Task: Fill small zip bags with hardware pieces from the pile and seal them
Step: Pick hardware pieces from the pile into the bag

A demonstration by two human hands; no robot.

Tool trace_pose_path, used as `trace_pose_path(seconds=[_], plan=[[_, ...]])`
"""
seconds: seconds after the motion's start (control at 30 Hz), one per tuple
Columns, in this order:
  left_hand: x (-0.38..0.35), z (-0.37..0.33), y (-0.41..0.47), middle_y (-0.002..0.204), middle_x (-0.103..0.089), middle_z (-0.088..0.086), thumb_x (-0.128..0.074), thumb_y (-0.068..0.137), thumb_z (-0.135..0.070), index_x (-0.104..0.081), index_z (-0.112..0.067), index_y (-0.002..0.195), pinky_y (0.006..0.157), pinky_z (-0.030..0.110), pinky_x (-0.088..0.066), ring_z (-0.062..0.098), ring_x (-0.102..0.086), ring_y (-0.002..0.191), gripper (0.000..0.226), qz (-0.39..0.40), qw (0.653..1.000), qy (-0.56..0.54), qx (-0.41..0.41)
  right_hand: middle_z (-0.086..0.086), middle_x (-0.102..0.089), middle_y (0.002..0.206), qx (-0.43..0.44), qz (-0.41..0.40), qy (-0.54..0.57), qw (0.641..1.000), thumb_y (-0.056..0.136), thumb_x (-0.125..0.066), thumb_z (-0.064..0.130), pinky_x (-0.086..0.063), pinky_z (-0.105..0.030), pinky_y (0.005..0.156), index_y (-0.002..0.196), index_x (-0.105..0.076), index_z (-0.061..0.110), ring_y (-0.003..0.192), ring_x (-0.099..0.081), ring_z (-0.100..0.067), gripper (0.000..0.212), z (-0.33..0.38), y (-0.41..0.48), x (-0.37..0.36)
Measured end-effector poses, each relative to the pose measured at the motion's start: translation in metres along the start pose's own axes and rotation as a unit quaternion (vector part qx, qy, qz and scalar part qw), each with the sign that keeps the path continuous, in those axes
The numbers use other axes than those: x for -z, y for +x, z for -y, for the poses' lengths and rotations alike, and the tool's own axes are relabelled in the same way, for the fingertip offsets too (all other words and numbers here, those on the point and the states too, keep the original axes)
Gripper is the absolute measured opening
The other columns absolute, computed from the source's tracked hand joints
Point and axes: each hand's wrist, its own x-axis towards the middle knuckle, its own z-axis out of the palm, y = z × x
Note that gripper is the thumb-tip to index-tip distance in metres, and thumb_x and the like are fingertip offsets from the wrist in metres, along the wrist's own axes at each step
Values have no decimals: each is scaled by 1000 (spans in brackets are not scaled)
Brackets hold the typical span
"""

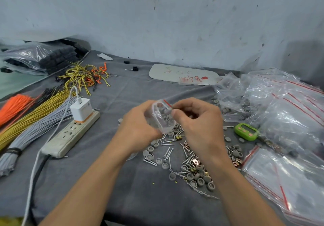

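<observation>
My left hand (138, 122) holds a small clear zip bag (162, 118) with a red strip at its mouth, above the table's middle. The mouth gapes upward and grey pieces show inside. My right hand (198, 120) has its thumb and fingers pinched at the bag's mouth, seemingly on a small grey piece. Below both hands lies the pile of hardware (185, 161): silver screws, grey round caps and brass clips spread on the grey cloth.
A stack of empty zip bags (287, 178) lies at the right, filled bags (273, 99) behind it, and a green timer (246, 132) between. At the left are a power strip (70, 136) with a white charger (81, 109), and wire bundles (31, 118).
</observation>
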Motion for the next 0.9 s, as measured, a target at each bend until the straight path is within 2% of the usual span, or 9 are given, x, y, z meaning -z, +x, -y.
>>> trace_pose_path(seconds=[0.1,0.23,0.33,0.43,0.53,0.67,0.73,0.8,0.9], plan=[[-7,0,0,88,-75,-15,-83,61,-13,-70,-44,109,69,30,-55,2,-69,78,58,30,999,35,-6,20,-77,77,6,55,-13,998,83,-77,2,-50,-8,66,86,-83,29,71,-71,4,27,0,-1,-3],[-4,-1,-2,97,-78,-2,-86,60,-3,-74,-31,110,86,42,-61,20,-74,97,59,25,998,-53,36,23,-76,79,-2,-6,-17,1000,89,-71,6,-55,-16,70,85,-81,36,76,-73,2,32,-8,-1,1],[5,2,0,91,-79,-2,-81,67,15,-73,-23,106,71,23,-60,13,-75,89,55,-2,991,-115,67,26,-74,77,-43,-73,-77,993,91,-70,15,-58,-21,71,86,-80,34,76,-71,3,21,-15,1,8],[18,5,4,84,-78,-4,-76,69,21,-70,-19,104,61,10,-52,2,-73,77,54,-62,974,-197,88,28,-72,74,-90,77,-207,971,85,-72,21,-50,-9,65,85,-81,35,71,-67,9,17,-18,-5,2],[31,9,9,90,-74,-1,-74,71,19,-70,-17,106,68,14,-52,1,-70,77,51,-122,962,-233,76,14,-77,81,-103,248,-322,908,82,-71,27,-58,-25,81,89,-80,32,80,-71,-6,12,-19,-17,-13],[50,16,13,85,-71,-8,-73,69,20,-72,-27,95,63,8,-50,-3,-68,73,54,-221,946,-232,55,6,-77,84,-91,323,-392,856,85,-71,29,-54,-27,92,87,-78,32,89,-71,-17,7,-20,-28,-26],[56,20,13,82,-71,-16,-76,69,13,-72,-35,95,60,8,-50,-6,-67,72,54,-269,944,-187,40,3,-73,78,-87,322,-400,854,86,-71,28,-53,-27,90,78,-73,33,88,-73,-21,9,-20,-29,-28],[54,21,11,88,-69,-25,-83,69,-6,-69,-45,96,57,10,-51,-7,-65,74,49,-279,958,-66,9,2,-75,75,-89,315,-397,857,85,-71,28,-50,-23,83,74,-70,32,84,-72,-20,12,-21,-28,-27],[41,23,12,92,-68,-17,-84,70,-14,-65,-45,104,61,27,-52,7,-61,71,49,-178,972,152,8,4,-76,75,-104,282,-371,879,82,-71,31,-50,-23,78,77,-74,30,77,-70,-15,6,-24,-26,-23]])
